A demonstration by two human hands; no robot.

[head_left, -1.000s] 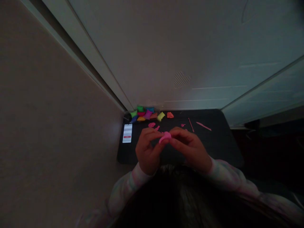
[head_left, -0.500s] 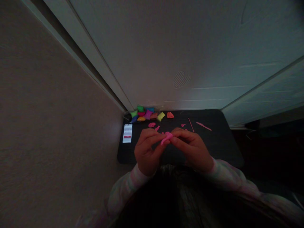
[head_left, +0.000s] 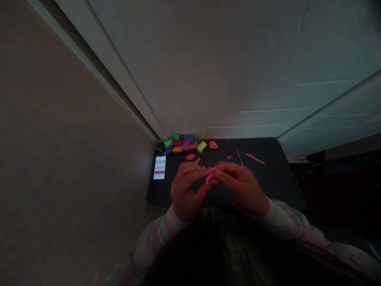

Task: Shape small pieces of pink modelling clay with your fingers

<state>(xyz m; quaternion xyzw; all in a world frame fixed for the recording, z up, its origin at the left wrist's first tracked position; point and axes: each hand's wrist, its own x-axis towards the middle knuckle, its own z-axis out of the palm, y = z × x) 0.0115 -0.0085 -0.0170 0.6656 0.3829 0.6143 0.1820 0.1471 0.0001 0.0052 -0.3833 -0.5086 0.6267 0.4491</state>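
My left hand (head_left: 187, 188) and my right hand (head_left: 241, 186) meet above the middle of a small black table (head_left: 276, 182). Both pinch one small piece of pink clay (head_left: 210, 174) between fingertips and thumbs. The piece now stands nearly on edge between the fingers. On the table just beyond my hands lie small pink clay bits (head_left: 190, 157), and two thin pink modelling sticks (head_left: 255, 158) rest to the right.
Several bright clay packets (head_left: 181, 143) in green, blue, purple, yellow and orange are heaped at the table's far left corner. A lit phone (head_left: 160, 167) lies at the left edge. A wall and white door panels close in behind the table.
The pink clay has been squeezed and turned from a flat lump to a narrower, upright piece. My fingertips have drawn closer together over it; the hands stay in place.
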